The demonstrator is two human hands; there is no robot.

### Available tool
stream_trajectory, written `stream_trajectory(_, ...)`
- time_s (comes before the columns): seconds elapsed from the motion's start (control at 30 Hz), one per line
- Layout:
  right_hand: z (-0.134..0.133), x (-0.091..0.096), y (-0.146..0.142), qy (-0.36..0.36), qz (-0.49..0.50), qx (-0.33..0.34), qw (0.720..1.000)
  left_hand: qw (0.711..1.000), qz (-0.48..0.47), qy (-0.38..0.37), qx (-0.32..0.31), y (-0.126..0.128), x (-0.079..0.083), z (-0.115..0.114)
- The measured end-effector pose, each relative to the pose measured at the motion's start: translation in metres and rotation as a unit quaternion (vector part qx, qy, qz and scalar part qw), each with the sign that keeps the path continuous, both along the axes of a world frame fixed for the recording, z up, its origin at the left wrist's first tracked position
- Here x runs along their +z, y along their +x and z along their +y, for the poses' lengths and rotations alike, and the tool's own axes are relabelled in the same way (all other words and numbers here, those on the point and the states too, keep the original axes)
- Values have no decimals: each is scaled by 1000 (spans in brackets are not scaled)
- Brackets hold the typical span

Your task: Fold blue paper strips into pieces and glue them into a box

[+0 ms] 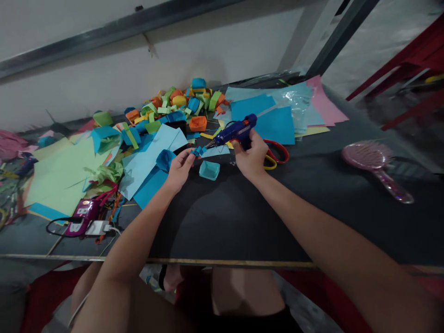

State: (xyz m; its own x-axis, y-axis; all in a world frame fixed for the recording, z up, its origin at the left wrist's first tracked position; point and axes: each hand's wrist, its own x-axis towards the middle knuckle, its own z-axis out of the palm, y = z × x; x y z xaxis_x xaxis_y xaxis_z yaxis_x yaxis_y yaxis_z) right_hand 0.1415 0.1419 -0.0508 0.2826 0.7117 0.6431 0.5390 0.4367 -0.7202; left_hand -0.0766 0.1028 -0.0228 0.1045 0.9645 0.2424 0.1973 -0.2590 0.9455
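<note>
Your two bare hands meet over a dark surface point(225, 222) set against a pale wall. Your left hand point(181, 169) has its grip pinched on a small folded blue strip point(199, 151), held just above the surface near the middle of the view. Your right hand point(252, 156) has its grip closed around the handle of a dark blue glue gun point(233, 132), whose nozzle points left and down at the strip; whether the tip touches it, you cannot tell. Just below the strip stands a small pale teal box point(209, 170), open at the top. A darker blue box point(165, 160) sits beside your left fingers, partly hidden. Behind your right hand lie scissors point(282, 151) with red and yellow handles. Farther back, toward the wall, is a heap point(179, 101) of folded paper pieces in orange, green, yellow and blue, with an orange box point(198, 123) at its near edge. To the right, blue sheets point(279, 125) lie near a pink sheet point(324, 104), and a pink hairbrush point(368, 157) rests well apart. On the left are a large pale green sheet point(64, 178) and a purple power strip point(85, 215).
</note>
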Motion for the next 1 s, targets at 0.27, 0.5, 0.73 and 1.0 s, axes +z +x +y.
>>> stream_trajectory(0.27, 0, 3, 1, 0, -7, -12, 1000, 1000, -6, 0, 19, -3, 1, 2)
stream_trajectory(0.5, 9, 14, 20, -17, -2, -37, 999, 997, 34, 55, 31, -9, 1, 7)
stream_trajectory(0.73, 22, 9, 51, 24, 14, -88, 996, 865, 404, 282, -90, -25, 53, -2)
stream_trajectory(1.0, 21, 8, 50, -32, 9, -112, 993, 655, 657, 350, -133, 10, 81, -21)
